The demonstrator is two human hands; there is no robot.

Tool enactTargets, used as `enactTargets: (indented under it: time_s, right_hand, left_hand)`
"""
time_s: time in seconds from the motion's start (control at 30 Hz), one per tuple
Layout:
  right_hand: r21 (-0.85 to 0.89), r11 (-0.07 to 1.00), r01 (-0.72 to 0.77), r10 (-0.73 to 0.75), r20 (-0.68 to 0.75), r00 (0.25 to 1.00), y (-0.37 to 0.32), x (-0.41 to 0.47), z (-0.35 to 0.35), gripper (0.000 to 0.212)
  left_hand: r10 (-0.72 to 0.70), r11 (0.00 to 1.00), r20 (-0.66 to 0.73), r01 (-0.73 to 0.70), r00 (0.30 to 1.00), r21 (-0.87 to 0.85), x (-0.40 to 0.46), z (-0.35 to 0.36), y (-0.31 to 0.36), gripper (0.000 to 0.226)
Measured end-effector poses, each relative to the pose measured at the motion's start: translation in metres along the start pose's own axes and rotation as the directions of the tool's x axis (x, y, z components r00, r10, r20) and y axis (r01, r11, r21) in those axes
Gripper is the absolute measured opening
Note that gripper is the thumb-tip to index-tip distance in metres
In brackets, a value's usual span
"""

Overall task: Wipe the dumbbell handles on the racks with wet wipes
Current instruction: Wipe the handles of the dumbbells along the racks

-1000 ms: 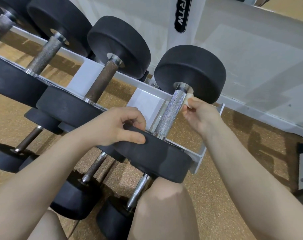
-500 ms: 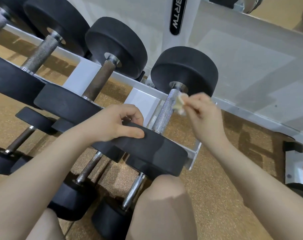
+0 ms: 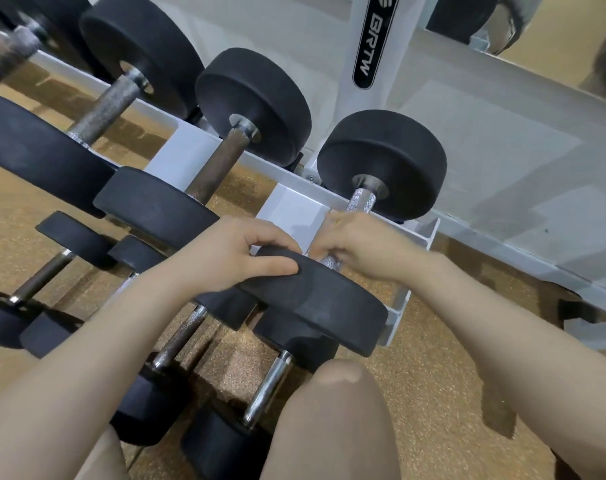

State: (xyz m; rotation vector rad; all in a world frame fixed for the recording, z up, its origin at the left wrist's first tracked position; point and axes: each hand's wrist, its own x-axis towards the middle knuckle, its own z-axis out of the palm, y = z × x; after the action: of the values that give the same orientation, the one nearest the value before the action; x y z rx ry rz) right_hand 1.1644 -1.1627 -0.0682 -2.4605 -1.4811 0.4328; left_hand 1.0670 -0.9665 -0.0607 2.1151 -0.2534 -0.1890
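Knurled steel showed either side of the right hand [image 3: 358,245], whose fingers [image 3: 324,251] were curled round the handle [image 3: 362,200] of the end dumbbell, low on the bar near the front weight. Whether a wipe lay under that grip I could not tell; the hand hid it. The left hand [image 3: 232,252] held the rim of the front weight [image 3: 315,299], thumb pressed along its black edge and the other fingers hooked over the top. The dumbbell lay tilted across the white rack [image 3: 294,211], its rear weight [image 3: 384,161] up against the back rail, last in the row at the rack's right end. Just beside it to the left sat a second dumbbell with a brownish handle [image 3: 220,168], and further left a third with a grey rough handle [image 3: 102,110]. Smaller dumbbells rested on the tier below, one with a chrome handle [image 3: 268,389] near a bare knee [image 3: 341,379]. The cork-coloured floor [image 3: 443,393] spread beneath.
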Motion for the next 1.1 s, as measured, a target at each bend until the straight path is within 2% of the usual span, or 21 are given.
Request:
enactTargets:
  time_s: [0.07, 0.1, 0.2, 0.27, 0.3, 0.37, 0.4, 0.43, 0.5, 0.6, 0.63, 0.67, 0.7, 0.73, 0.77, 0.8, 0.83, 0.87, 0.93, 1.0, 1.1]
  right_hand:
    - [0.081, 0.995, 0.062, -0.065, 0.032, 0.997, -0.011, -0.010, 0.006, 0.031]
    - [0.117, 0.991, 0.064, -0.063, -0.009, 0.998, -0.009, -0.014, 0.004, 0.033]
    - [0.022, 1.000, -0.005, 0.013, -0.380, 0.925, 0.007, -0.009, -0.007, 0.035]
    - [-0.150, 0.974, -0.172, 0.081, -0.479, 0.874, 0.010, 0.006, -0.015, 0.038]
    - [-0.226, 0.946, -0.233, 0.132, -0.389, 0.912, 0.011, 0.014, -0.018, 0.039]
    - [-0.308, 0.919, -0.248, 0.250, -0.034, 0.968, 0.005, 0.019, -0.018, 0.037]
    - [-0.311, 0.919, -0.241, 0.276, 0.071, 0.959, 0.001, 0.017, -0.014, 0.035]
    - [-0.301, 0.923, -0.242, 0.283, 0.100, 0.954, -0.006, 0.011, -0.012, 0.032]
    - [-0.248, 0.946, -0.211, 0.233, 0.063, 0.970, -0.025, -0.004, -0.006, 0.029]
    - [-0.019, 0.993, -0.114, 0.112, -0.071, 0.991, -0.039, -0.021, -0.010, 0.027]
    - [0.056, 0.988, -0.141, 0.148, -0.152, 0.977, -0.036, -0.026, -0.014, 0.030]
    - [0.171, 0.956, -0.238, 0.274, -0.236, 0.932, -0.032, -0.033, -0.018, 0.035]
    - [0.340, 0.856, -0.389, 0.489, -0.289, 0.823, -0.031, -0.038, -0.026, 0.035]
    - [0.557, 0.645, -0.523, 0.735, -0.264, 0.625, -0.028, -0.043, -0.033, 0.031]
    - [0.784, 0.322, -0.531, 0.916, -0.117, 0.383, -0.025, -0.042, -0.039, 0.030]
    - [0.918, -0.026, -0.396, 0.978, 0.106, 0.181, -0.020, -0.040, -0.039, 0.030]
    - [0.932, -0.282, -0.229, 0.949, 0.306, 0.076, -0.014, -0.034, -0.038, 0.029]
    - [0.898, -0.427, -0.103, 0.899, 0.434, 0.058, -0.006, -0.028, -0.036, 0.024]
    - [0.815, -0.578, 0.038, 0.811, 0.570, 0.132, 0.005, -0.008, -0.028, 0.019]
    - [0.770, -0.637, 0.051, 0.754, 0.607, 0.253, 0.014, 0.006, -0.015, 0.029]
    - [0.762, -0.646, -0.043, 0.697, 0.612, 0.375, 0.027, 0.009, 0.007, 0.033]
  left_hand:
    - [0.015, 1.000, -0.007, -0.015, 1.000, 0.000, 0.001, 0.002, -0.003, 0.027]
    - [0.020, 1.000, -0.006, -0.020, 1.000, 0.011, 0.002, 0.002, -0.005, 0.026]
    - [0.018, 0.998, 0.025, -0.020, 1.000, 0.064, 0.004, -0.001, -0.005, 0.031]
    - [-0.028, 0.996, 0.086, 0.021, 0.996, 0.090, 0.005, -0.004, 0.000, 0.034]
    - [-0.066, 0.995, 0.118, 0.056, 0.991, 0.086, 0.005, -0.005, 0.002, 0.032]
    - [-0.129, 0.990, 0.155, 0.120, 0.979, 0.070, 0.004, -0.007, 0.009, 0.031]
    - [-0.154, 0.987, 0.173, 0.143, 0.973, 0.075, 0.004, -0.008, 0.011, 0.035]
    - [-0.172, 0.984, 0.195, 0.158, 0.966, 0.085, 0.004, -0.010, 0.013, 0.041]
    - [-0.179, 0.982, 0.235, 0.158, 0.955, 0.103, 0.006, -0.012, 0.017, 0.045]
    - [-0.216, 0.975, 0.283, 0.193, 0.935, 0.107, 0.009, -0.017, 0.023, 0.037]
    - [-0.232, 0.972, 0.299, 0.205, 0.926, 0.119, 0.011, -0.018, 0.023, 0.039]
    - [-0.241, 0.969, 0.314, 0.209, 0.919, 0.131, 0.013, -0.019, 0.023, 0.045]
    - [-0.248, 0.967, 0.331, 0.214, 0.910, 0.136, 0.015, -0.021, 0.024, 0.053]
    - [-0.249, 0.967, 0.346, 0.214, 0.904, 0.136, 0.016, -0.022, 0.023, 0.059]
    - [-0.247, 0.968, 0.358, 0.214, 0.900, 0.130, 0.019, -0.023, 0.023, 0.061]
    - [-0.243, 0.969, 0.373, 0.211, 0.895, 0.126, 0.021, -0.023, 0.022, 0.058]
    - [-0.233, 0.972, 0.389, 0.200, 0.891, 0.125, 0.024, -0.023, 0.021, 0.051]
    - [-0.224, 0.974, 0.398, 0.186, 0.889, 0.132, 0.026, -0.023, 0.019, 0.044]
    - [-0.225, 0.971, 0.409, 0.171, 0.884, 0.165, 0.029, -0.022, 0.015, 0.042]
    - [-0.214, 0.975, 0.384, 0.176, 0.898, 0.134, 0.025, -0.020, 0.011, 0.050]
    - [-0.157, 0.988, 0.306, 0.145, 0.939, 0.061, 0.018, -0.017, 0.006, 0.061]
